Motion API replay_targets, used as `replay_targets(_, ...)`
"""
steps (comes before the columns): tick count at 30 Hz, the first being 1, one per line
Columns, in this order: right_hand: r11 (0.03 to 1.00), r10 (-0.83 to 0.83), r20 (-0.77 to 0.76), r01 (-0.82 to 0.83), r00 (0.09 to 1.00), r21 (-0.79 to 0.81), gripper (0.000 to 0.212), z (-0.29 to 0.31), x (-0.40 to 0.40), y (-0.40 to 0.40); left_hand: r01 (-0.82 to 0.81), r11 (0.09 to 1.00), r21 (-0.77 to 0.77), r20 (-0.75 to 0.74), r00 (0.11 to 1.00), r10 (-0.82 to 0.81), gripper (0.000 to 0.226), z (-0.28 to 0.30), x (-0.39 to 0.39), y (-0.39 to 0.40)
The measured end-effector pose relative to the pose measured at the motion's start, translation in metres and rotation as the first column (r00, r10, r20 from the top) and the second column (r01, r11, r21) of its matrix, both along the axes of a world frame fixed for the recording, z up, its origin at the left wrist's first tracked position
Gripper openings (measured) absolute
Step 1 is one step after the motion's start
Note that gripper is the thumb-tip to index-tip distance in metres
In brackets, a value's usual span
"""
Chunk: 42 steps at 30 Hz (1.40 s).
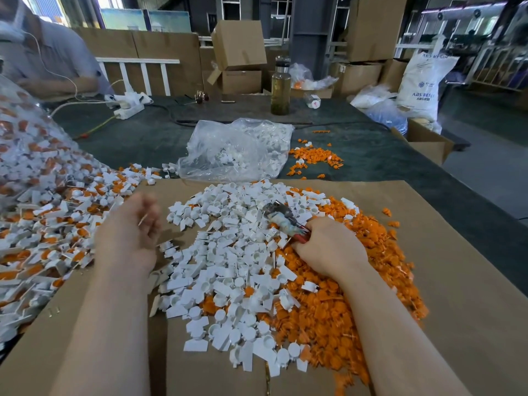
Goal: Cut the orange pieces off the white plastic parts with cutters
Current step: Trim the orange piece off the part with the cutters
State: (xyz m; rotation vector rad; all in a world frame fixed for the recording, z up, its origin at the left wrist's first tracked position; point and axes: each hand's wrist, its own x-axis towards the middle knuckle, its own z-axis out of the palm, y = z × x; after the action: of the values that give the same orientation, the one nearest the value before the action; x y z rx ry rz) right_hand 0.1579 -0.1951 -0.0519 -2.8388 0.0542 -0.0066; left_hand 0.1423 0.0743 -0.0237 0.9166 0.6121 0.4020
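Note:
On a sheet of cardboard (457, 281) lies a pile of cut white plastic parts (228, 267), with a heap of cut orange pieces (328, 310) to its right. My right hand (328, 247) grips the red handles of metal cutters (281, 217), whose jaws point up-left over the white pile. My left hand (128, 232) hovers blurred at the pile's left edge, fingers loosely curled; a thin pale sliver shows by its fingers. At far left spreads a mass of uncut white parts with orange pieces attached (48, 224).
A clear bag of white parts (237, 150) lies beyond the cardboard, with scattered orange pieces (314, 158) beside it. Further back stand a glass bottle (280, 90), a power strip (128, 108) and cardboard boxes. Another person (43, 61) sits at the far left.

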Motion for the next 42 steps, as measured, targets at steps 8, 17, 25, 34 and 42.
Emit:
replay_targets(8,0.999,0.016,-0.005,-0.016,1.0,0.029,0.024,-0.001,0.001,0.0,0.542,0.201,0.816,-0.525,0.84,-0.135,0.024,-0.016,0.002,-0.04)
replay_targets(17,0.998,0.013,0.019,-0.014,1.0,0.06,0.012,-0.002,-0.001,0.002,0.648,-0.092,0.756,-0.65,0.76,0.001,0.022,-0.009,-0.001,-0.055)
replay_targets(25,0.978,-0.069,0.22,0.023,0.973,0.205,0.022,0.005,-0.002,0.002,0.605,-0.051,0.795,-0.607,0.791,-0.075,0.013,-0.011,0.0,-0.061)
replay_targets(34,0.934,-0.108,0.353,-0.026,0.929,0.356,0.017,0.008,-0.005,0.007,0.596,-0.178,0.783,-0.609,0.793,-0.024,0.01,-0.017,0.002,-0.063)
replay_targets(42,0.912,-0.136,0.366,-0.028,0.921,0.408,0.019,0.01,-0.006,0.008,0.534,-0.121,0.837,-0.544,0.835,-0.079,0.012,-0.017,0.001,-0.068)
